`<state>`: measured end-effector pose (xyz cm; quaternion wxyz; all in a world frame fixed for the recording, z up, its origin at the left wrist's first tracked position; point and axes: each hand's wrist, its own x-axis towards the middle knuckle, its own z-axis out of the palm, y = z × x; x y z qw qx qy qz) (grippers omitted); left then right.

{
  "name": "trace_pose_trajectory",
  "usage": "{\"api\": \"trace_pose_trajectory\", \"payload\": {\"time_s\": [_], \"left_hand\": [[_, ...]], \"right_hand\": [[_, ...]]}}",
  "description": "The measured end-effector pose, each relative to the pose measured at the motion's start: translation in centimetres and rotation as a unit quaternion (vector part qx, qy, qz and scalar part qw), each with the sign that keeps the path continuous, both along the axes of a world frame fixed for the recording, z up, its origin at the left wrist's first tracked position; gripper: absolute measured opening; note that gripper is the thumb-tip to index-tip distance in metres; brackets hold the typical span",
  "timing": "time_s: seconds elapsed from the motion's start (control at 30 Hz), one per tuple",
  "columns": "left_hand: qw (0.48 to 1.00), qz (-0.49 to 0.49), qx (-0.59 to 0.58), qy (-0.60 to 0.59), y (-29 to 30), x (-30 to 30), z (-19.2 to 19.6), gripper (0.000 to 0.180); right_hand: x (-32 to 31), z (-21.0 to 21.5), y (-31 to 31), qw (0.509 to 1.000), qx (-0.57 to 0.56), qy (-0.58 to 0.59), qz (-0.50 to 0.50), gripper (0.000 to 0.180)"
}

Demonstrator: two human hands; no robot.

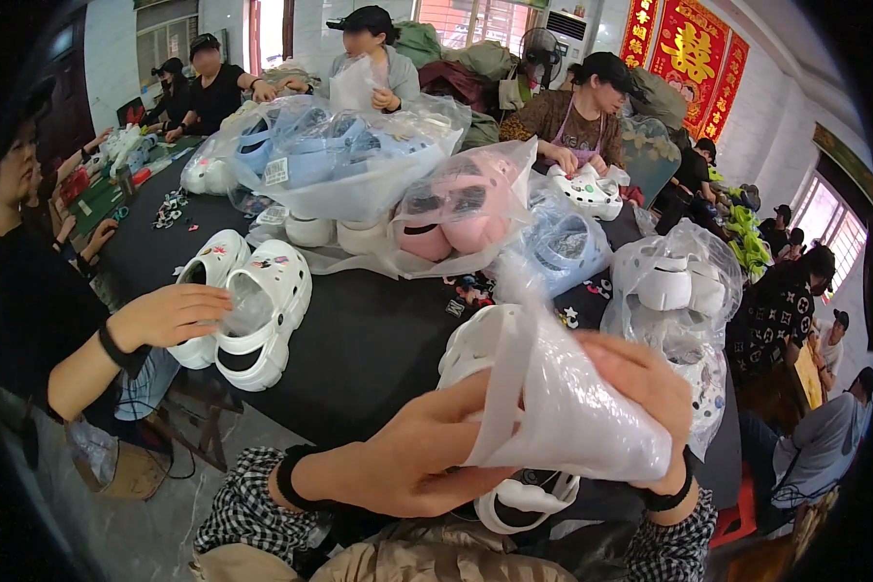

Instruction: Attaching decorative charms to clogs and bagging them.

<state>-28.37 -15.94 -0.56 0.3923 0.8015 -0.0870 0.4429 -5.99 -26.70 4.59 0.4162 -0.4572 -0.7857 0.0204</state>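
Note:
Both of my hands hold a translucent white plastic bag [577,417], bunched and narrowed toward its top. My left hand [422,451] pinches its open-looking edge, fingers closed. My right hand [650,388] wraps around the far right side, its fingers partly behind the plastic. Under the bag is a white clog [470,341], mostly hidden. A white heel strap [526,506] shows below my hands, near my body. Whether anything is inside the bag cannot be made out.
Bagged blue clogs [349,160], bagged pink clogs [456,209] and bagged white clogs [674,281] crowd the black table [359,339]. Loose shoe charms [470,291] lie mid-table. At left, a co-worker's hand [189,310] touches white clogs [272,310]. Several people work around the table.

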Motion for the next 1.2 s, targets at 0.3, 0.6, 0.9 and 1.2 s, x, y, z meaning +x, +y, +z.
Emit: {"api": "trace_pose_trajectory", "payload": {"time_s": [0.3,0.6,0.9,1.2], "left_hand": [[0.970,0.212,0.067,-0.095,-0.8,1.8,-0.6,0.028],[0.965,0.221,-0.071,-0.121,-0.2,3.5,-1.2,0.038],[0.969,0.226,-0.068,-0.079,2.3,5.3,-2.2,0.053],[0.926,0.019,-0.377,0.003,3.1,7.1,-0.3,0.055]], "right_hand": [[-0.6,-3.6,-0.3,0.967,-0.187,0.080,0.155,0.075],[-0.4,-3.6,-0.5,0.931,-0.263,0.214,0.135,0.038],[7.1,-5.8,3.0,0.891,-0.300,0.340,-0.015,0.028],[10.3,-7.6,7.3,0.860,-0.395,0.323,0.013,0.034]]}}
